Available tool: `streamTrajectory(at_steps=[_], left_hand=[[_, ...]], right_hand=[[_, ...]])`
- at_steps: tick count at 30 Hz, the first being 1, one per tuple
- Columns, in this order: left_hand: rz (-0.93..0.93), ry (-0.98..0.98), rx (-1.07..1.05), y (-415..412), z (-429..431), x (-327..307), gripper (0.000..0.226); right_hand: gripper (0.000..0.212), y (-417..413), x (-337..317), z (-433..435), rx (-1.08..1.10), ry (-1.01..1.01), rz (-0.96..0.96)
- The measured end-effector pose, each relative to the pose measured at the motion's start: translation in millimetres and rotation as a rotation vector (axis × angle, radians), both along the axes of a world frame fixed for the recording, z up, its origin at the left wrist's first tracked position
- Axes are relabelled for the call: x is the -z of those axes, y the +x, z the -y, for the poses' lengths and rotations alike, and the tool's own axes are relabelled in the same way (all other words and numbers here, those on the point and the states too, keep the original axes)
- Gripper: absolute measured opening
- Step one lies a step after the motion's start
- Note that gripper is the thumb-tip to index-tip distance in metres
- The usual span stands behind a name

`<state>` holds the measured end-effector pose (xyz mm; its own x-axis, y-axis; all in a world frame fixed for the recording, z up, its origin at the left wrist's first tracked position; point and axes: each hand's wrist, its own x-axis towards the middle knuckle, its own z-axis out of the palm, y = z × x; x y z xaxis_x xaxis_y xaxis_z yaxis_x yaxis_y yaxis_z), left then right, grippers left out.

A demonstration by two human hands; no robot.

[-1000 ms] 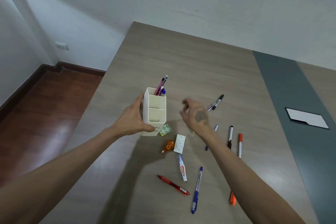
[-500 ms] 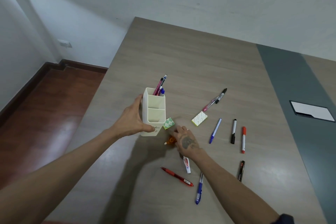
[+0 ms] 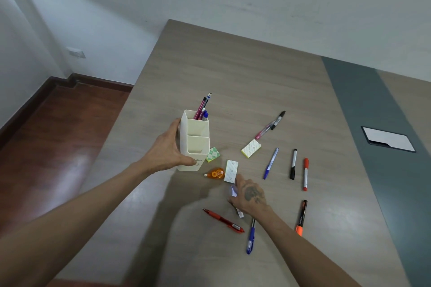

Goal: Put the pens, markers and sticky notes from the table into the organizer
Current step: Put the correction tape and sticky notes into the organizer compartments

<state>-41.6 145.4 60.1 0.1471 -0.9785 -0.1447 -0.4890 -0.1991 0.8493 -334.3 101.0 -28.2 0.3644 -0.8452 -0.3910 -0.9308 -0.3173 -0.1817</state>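
Observation:
My left hand point(image 3: 166, 149) grips the side of the upright white organizer point(image 3: 194, 144), whose back compartment holds several pens point(image 3: 201, 107). My right hand point(image 3: 250, 196) is lower on the table, fingers closed over a white correction pen point(image 3: 240, 213) that is mostly hidden beneath it. A green sticky pad point(image 3: 213, 154), a white pad point(image 3: 231, 171) and a yellow-edged pad point(image 3: 251, 148) lie close to the organizer. Loose around them are a red pen point(image 3: 224, 220), blue pen point(image 3: 250, 237), striped pen point(image 3: 271, 163), black marker point(image 3: 293, 163), red marker point(image 3: 305, 173) and orange-capped marker point(image 3: 301, 216).
An orange tape dispenser point(image 3: 215, 173) lies beside the white pad. A pink pen point(image 3: 264, 131) and a black marker point(image 3: 278, 119) lie farther back. A dark grey strip point(image 3: 363, 123) with a flat panel point(image 3: 388, 139) runs along the right. The table's left edge drops to wooden floor point(image 3: 58, 128).
My right hand came down from beside the organizer, passed the tape dispenser and white pad, and now rests on the correction pen. My left hand stays on the organizer.

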Motion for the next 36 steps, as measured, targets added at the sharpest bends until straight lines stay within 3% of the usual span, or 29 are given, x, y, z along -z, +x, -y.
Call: streamTrajectory(at_steps=[5,8,10,15,18,24,29,36], left_hand=[[0.007,-0.006,0.006,-1.4,-0.8,-2.1,0.118],[0.004,-0.015,0.010,-4.1,-1.3,-4.2,0.117],[0.008,-0.014,0.014,-6.4,-0.9,-5.8,0.117],[0.003,-0.021,0.014,-7.9,2.0,-9.4,0.121],[0.012,-0.033,0.010,-7.7,2.9,-9.9,0.120],[0.015,-0.030,0.014,-7.2,2.4,-6.9,0.120],[0.020,-0.018,0.024,-11.1,3.1,-5.2,0.122],[0.002,-0.027,0.015,-7.6,1.0,-3.6,0.119]], right_hand=[[0.020,5.0,-13.5,5.3,0.154,-0.078,0.311],[0.021,18.0,-56.2,15.1,0.319,0.023,0.664],[0.028,29.6,-97.4,24.1,0.329,0.048,0.756],[0.032,62.1,-168.2,57.4,-0.099,-0.100,0.519],[0.037,77.0,-185.5,63.5,-0.172,-0.106,0.550],[0.009,100.0,-170.5,69.5,-0.196,-0.200,0.620],[0.034,115.1,-153.7,67.3,-0.150,-0.250,0.644],[0.024,99.9,-127.9,71.8,0.071,-0.321,0.744]])
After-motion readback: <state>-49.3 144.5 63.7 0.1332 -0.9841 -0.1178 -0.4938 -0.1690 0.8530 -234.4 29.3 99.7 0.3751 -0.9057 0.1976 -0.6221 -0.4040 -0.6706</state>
